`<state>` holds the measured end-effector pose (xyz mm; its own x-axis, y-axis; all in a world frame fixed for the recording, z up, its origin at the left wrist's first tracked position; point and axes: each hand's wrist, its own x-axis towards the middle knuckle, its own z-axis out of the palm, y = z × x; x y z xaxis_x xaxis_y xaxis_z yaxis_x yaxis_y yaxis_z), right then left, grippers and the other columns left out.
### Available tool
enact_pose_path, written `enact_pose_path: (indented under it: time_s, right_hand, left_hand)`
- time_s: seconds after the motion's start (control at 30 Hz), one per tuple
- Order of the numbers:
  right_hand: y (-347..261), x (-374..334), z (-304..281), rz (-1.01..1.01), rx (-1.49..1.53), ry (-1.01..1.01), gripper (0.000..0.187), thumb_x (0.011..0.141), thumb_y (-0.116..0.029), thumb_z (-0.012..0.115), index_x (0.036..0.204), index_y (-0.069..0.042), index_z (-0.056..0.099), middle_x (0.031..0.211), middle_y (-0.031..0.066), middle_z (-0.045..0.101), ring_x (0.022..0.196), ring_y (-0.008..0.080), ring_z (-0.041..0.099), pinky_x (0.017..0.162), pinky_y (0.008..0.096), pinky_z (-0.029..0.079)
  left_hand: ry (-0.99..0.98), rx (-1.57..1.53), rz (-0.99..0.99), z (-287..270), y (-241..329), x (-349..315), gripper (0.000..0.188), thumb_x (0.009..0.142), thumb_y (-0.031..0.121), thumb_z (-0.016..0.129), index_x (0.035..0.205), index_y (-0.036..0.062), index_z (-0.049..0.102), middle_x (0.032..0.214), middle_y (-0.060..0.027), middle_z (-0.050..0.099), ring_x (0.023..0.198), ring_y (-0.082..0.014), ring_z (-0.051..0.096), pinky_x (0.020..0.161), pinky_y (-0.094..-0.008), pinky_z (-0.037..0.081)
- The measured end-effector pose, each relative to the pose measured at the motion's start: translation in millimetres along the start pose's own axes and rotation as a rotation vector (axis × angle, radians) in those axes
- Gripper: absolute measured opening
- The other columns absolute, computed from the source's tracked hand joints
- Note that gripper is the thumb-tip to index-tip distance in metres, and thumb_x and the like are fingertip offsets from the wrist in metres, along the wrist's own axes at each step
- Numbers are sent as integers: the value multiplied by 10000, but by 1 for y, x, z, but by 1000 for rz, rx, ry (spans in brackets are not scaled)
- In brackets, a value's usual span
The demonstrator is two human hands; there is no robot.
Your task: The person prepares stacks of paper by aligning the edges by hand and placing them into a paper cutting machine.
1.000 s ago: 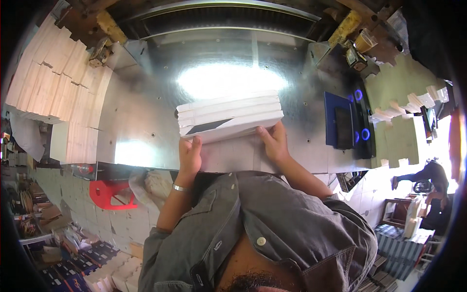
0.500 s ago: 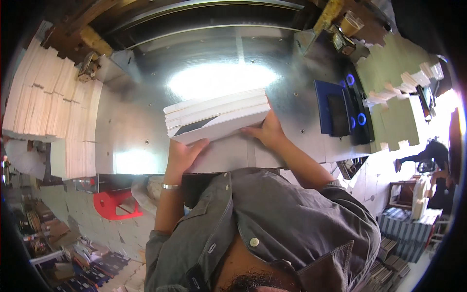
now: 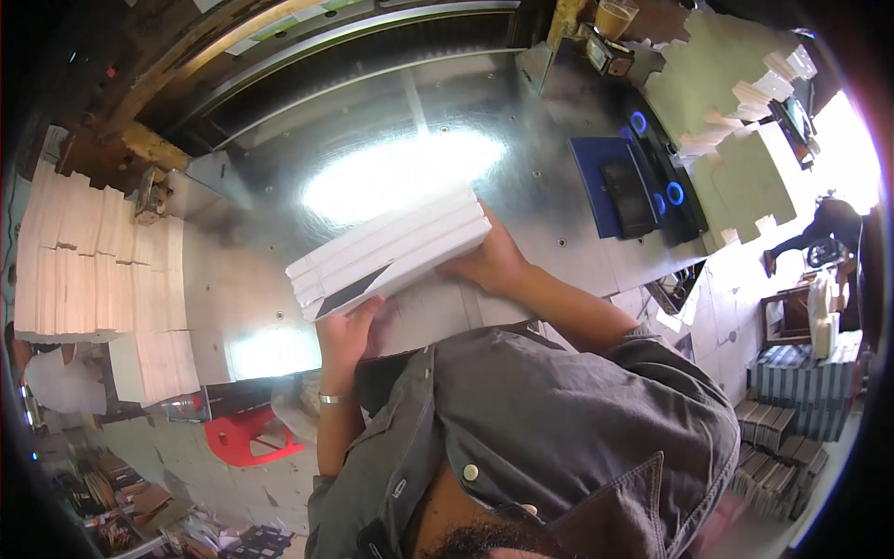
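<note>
A stack of white sheets was gripped by the left hand and right hand above the shiny metal table. More paper stacks lay left of it.

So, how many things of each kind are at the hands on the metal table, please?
Hands: 2, left hand and right hand
Thick white paper stack, held up: 1
Silver wrist bangle: 1
Blue control panel: 1
Shiny metal table: 1
Total: 6
</note>
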<state>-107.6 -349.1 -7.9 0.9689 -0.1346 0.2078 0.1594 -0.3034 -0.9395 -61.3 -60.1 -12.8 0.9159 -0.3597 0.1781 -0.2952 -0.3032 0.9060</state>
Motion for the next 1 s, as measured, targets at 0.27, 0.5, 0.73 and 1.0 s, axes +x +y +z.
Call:
enact_pose_path:
  time_s: [0.27, 0.5, 0.73, 1.0]
  right_hand:
    - [3, -6, 3, -67, -34, -4, 920, 698, -98, 926, 1485, -61, 450, 1386, 182, 540, 1336, 366, 506, 1121, 430, 420]
    - [14, -3, 2, -71, -26, -24, 954, 706, -131, 926, 1512, -65, 421, 1373, 178, 543, 1313, 368, 519, 1092, 429, 436]
    - [-5, -12, 1, 19, 37, 10, 964, 780, -152, 890, 1578, -53, 358, 1485, 197, 518, 1388, 330, 507, 1148, 402, 405]
    - [-1, -29, 20, 99, 108, 80, 903, 896, -75, 775, 1628, -40, 246, 1571, 263, 433, 1458, 361, 437, 1187, 410, 358]
  left_hand:
    - [-8, -58, 26, -4, -2, -2, 457, 889, 162, 832, 1240, -74, 659, 1241, -157, 694, 1140, -238, 641, 1006, -380, 502]
    - [-3, -66, 26, 4, -14, 3, 458, 893, 166, 825, 1250, -67, 658, 1221, -147, 708, 1122, -247, 662, 994, -376, 508]
    - [173, -375, -139, 16, -18, -16, 480, 904, 43, 773, 1323, -84, 577, 1303, -168, 647, 1193, -238, 626, 1029, -365, 498]
    - [283, -463, -118, 32, -6, -28, 510, 975, -34, 639, 1437, -77, 426, 1398, -173, 560, 1272, -242, 572, 1076, -366, 465]
